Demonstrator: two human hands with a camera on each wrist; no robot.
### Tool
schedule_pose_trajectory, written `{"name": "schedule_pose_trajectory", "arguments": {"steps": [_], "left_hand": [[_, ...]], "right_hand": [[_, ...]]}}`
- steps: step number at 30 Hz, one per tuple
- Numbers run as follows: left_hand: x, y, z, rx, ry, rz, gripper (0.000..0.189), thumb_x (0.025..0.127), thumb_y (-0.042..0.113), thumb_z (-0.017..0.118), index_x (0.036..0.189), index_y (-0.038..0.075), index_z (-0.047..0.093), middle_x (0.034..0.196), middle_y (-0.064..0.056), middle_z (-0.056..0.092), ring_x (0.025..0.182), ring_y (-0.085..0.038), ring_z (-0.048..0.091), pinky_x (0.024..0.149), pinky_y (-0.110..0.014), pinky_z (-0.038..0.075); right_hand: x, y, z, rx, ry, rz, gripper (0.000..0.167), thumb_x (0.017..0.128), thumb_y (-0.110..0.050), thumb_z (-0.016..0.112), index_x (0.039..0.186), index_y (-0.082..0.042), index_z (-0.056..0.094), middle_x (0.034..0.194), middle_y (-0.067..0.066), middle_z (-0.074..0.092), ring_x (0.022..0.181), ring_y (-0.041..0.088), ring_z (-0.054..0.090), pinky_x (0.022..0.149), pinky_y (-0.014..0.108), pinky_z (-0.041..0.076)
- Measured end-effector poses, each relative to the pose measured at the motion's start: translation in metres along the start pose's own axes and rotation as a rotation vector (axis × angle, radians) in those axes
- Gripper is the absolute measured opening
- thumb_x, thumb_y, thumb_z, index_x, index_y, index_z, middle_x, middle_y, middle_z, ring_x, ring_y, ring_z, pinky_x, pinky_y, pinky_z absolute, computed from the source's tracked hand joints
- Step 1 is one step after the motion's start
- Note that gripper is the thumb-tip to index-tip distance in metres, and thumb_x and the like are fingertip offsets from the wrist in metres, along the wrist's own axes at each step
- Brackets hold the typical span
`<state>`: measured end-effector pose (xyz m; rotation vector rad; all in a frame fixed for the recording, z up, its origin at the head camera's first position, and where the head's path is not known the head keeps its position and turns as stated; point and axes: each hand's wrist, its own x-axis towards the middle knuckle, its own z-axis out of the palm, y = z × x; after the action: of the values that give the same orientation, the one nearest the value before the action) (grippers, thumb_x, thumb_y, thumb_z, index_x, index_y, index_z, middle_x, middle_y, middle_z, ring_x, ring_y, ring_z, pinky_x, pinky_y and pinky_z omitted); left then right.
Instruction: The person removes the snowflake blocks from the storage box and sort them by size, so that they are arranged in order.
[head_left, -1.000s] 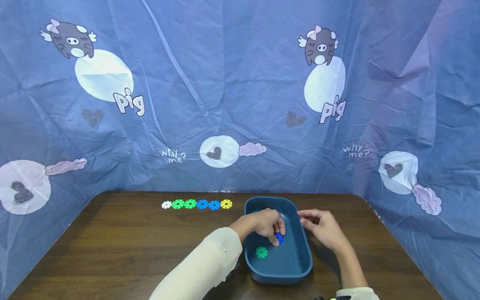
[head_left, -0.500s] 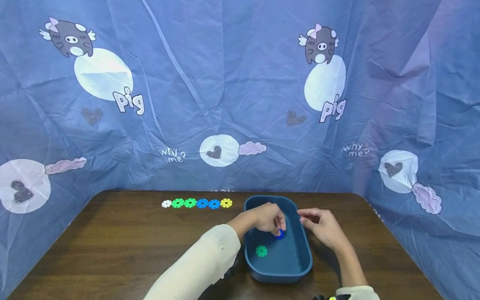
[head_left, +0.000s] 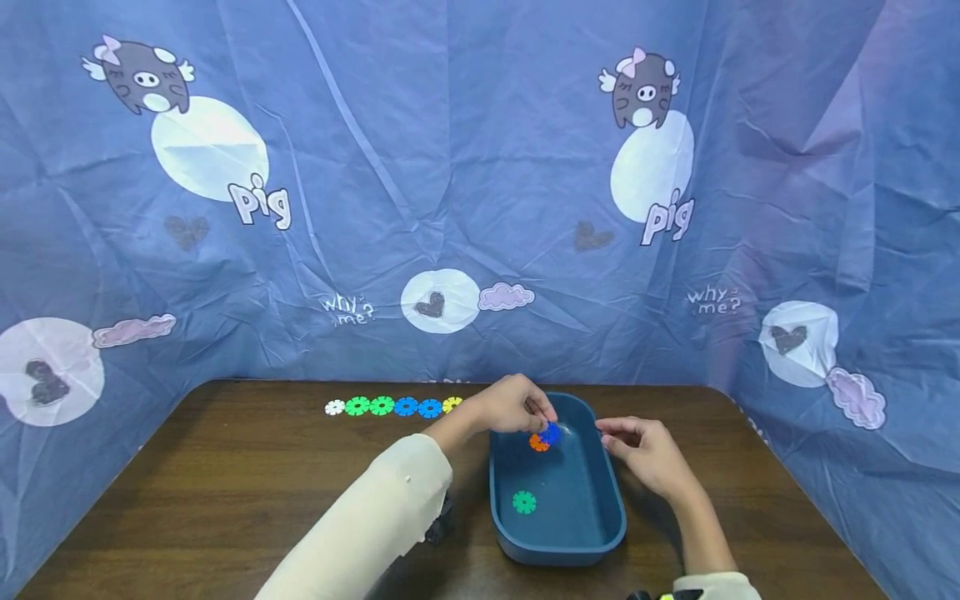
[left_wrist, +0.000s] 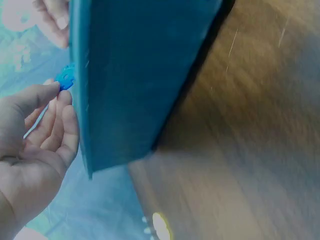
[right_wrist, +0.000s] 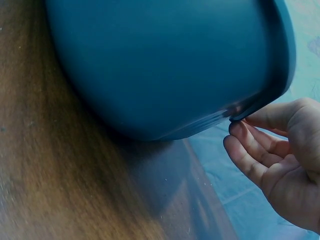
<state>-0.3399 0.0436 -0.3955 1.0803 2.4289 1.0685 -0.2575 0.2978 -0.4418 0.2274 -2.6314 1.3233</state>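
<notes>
Fingers of left hand (head_left: 517, 406) pinching blue notched plastic-looking disc (head_left: 551, 433), just raised off the bottom of deep-blue rounded-rectangle box (head_left: 573, 508) | orange notched disc (head_left: 539, 443) popped into view behind it, so pickup's looking solid tbh | right hand (head_left: 647, 454) pinching box rim

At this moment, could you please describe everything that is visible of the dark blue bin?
The bin is an open-topped oblong with rounded corners, smooth-looking sides and a thin rim, apparently plastic. It stands upright on the table. A green disc lies toward its near end, and an orange disc shows farther back. The right hand has its grip on the right rim; the left hand hides part of the far left rim, contact there unclear.
</notes>
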Motion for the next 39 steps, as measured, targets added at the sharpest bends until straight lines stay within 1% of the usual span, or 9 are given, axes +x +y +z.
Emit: {"name": "schedule_pose_trajectory", "arguments": {"steps": [4, 7, 13, 18, 21, 26, 32, 34, 39], "left_hand": [[-0.008, -0.003, -0.015, -0.064, 0.043, -0.021, 0.011, 0.093, -0.001, 0.069, 0.099, 0.003, 0.078, 0.087, -0.002, 0.075, 0.077, -0.009, 0.066, 0.070, -0.022, 0.055], [-0.014, -0.009, -0.025, -0.104, 0.080, -0.050, 0.011, 0.094, -0.001, 0.068, 0.100, 0.002, 0.077, 0.087, -0.003, 0.074, 0.076, -0.011, 0.065, 0.068, -0.023, 0.054], [-0.032, -0.021, -0.045, -0.097, 0.140, -0.107, 0.011, 0.094, 0.002, 0.068, 0.100, 0.003, 0.077, 0.082, -0.002, 0.073, 0.071, -0.012, 0.062, 0.064, -0.025, 0.052], [-0.050, -0.039, -0.063, -0.098, 0.181, -0.131, 0.013, 0.095, 0.002, 0.067, 0.102, 0.002, 0.077, 0.087, -0.004, 0.075, 0.074, -0.012, 0.064, 0.066, -0.028, 0.054], [-0.061, -0.051, -0.073, -0.102, 0.209, -0.144, 0.015, 0.094, 0.001, 0.065, 0.105, -0.001, 0.076, 0.087, -0.004, 0.075, 0.073, -0.010, 0.062, 0.066, -0.027, 0.052], [-0.079, -0.073, -0.086, -0.139, 0.273, -0.191, 0.019, 0.091, -0.003, 0.063, 0.106, -0.007, 0.074, 0.079, -0.006, 0.071, 0.065, -0.008, 0.057, 0.058, -0.021, 0.047], [-0.105, -0.100, -0.102, -0.157, 0.374, -0.280, 0.020, 0.090, -0.004, 0.063, 0.107, -0.010, 0.073, 0.078, -0.005, 0.070, 0.065, -0.008, 0.057, 0.056, -0.019, 0.046], [-0.114, -0.108, -0.106, -0.160, 0.414, -0.315, 0.020, 0.090, -0.003, 0.064, 0.107, -0.010, 0.073, 0.076, -0.004, 0.069, 0.063, -0.008, 0.056, 0.055, -0.020, 0.046], [-0.131, -0.123, -0.112, -0.133, 0.510, -0.390, 0.020, 0.092, 0.000, 0.065, 0.108, -0.010, 0.073, 0.080, -0.007, 0.072, 0.066, -0.009, 0.060, 0.056, -0.022, 0.049]], "right_hand": [[0.000, 0.001, -0.001, -0.002, 0.003, -0.003, 0.020, 0.094, -0.003, 0.071, 0.114, 0.002, 0.075, 0.107, 0.014, 0.075, 0.090, 0.016, 0.067, 0.074, 0.024, 0.054], [0.000, 0.001, -0.001, -0.005, -0.003, -0.003, 0.021, 0.095, -0.004, 0.071, 0.115, 0.002, 0.075, 0.108, 0.014, 0.075, 0.089, 0.015, 0.067, 0.074, 0.024, 0.053], [-0.001, 0.001, -0.001, 0.011, 0.001, 0.000, 0.021, 0.095, -0.003, 0.071, 0.115, 0.003, 0.075, 0.107, 0.014, 0.075, 0.088, 0.014, 0.068, 0.073, 0.024, 0.054], [0.000, 0.000, 0.000, 0.022, 0.001, 0.002, 0.022, 0.094, -0.002, 0.071, 0.115, 0.003, 0.074, 0.106, 0.014, 0.075, 0.087, 0.013, 0.067, 0.072, 0.024, 0.053], [0.000, 0.001, 0.000, 0.022, -0.001, 0.001, 0.022, 0.095, -0.003, 0.071, 0.115, 0.003, 0.074, 0.106, 0.014, 0.075, 0.087, 0.013, 0.067, 0.072, 0.024, 0.054], [-0.001, 0.000, 0.001, 0.021, 0.000, -0.006, 0.021, 0.095, -0.003, 0.071, 0.115, 0.002, 0.075, 0.107, 0.014, 0.075, 0.087, 0.014, 0.067, 0.072, 0.024, 0.054], [-0.001, 0.000, 0.000, 0.016, -0.002, -0.007, 0.022, 0.095, -0.005, 0.072, 0.115, 0.001, 0.075, 0.108, 0.013, 0.075, 0.088, 0.014, 0.067, 0.072, 0.024, 0.054], [-0.001, 0.000, 0.000, 0.013, -0.003, -0.002, 0.022, 0.095, -0.005, 0.071, 0.115, 0.001, 0.075, 0.109, 0.013, 0.075, 0.089, 0.015, 0.067, 0.073, 0.024, 0.054], [-0.001, 0.000, -0.001, 0.012, -0.005, 0.007, 0.022, 0.095, -0.006, 0.071, 0.116, 0.001, 0.075, 0.109, 0.013, 0.075, 0.090, 0.016, 0.068, 0.074, 0.024, 0.054]]}}
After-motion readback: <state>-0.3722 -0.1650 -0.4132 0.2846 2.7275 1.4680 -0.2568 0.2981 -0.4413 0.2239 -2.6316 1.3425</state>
